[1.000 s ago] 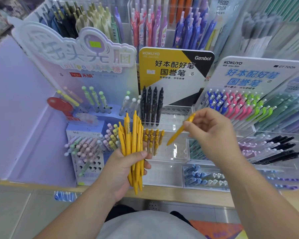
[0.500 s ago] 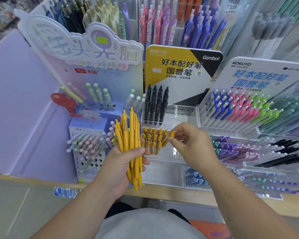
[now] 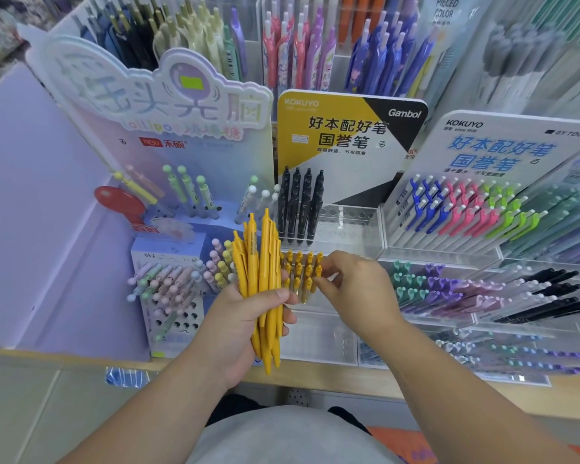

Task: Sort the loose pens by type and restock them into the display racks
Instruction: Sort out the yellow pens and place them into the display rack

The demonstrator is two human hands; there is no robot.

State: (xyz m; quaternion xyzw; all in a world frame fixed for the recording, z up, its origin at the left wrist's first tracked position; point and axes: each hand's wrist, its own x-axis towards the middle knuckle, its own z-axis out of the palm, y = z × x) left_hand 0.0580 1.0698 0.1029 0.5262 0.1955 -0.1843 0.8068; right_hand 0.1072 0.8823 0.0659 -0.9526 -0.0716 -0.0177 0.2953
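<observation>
My left hand [image 3: 240, 324] grips a bundle of several yellow pens [image 3: 260, 272], held upright in front of the display. Just right of the bundle, several more yellow pens [image 3: 300, 267] stand in a clear acrylic rack [image 3: 345, 236]. My right hand [image 3: 355, 286] reaches into that rack from the right, and its fingertips pinch the top of a yellow pen in the rightmost column. Black pens [image 3: 300, 205] stand in the row behind, under the yellow and black sign.
A pastel lollipop pen stand [image 3: 168, 289] stands to the left, with a red scoop-shaped object [image 3: 119, 202] behind it. Racks of blue, pink and green pens [image 3: 462, 212] and purple, black and teal pens [image 3: 482, 293] fill the right. The wooden shelf edge [image 3: 349, 380] runs below.
My right hand has carried one yellow pen from mid-air down to the left and into the clear rack beside the other yellow pens. The left hand's bundle has stayed put.
</observation>
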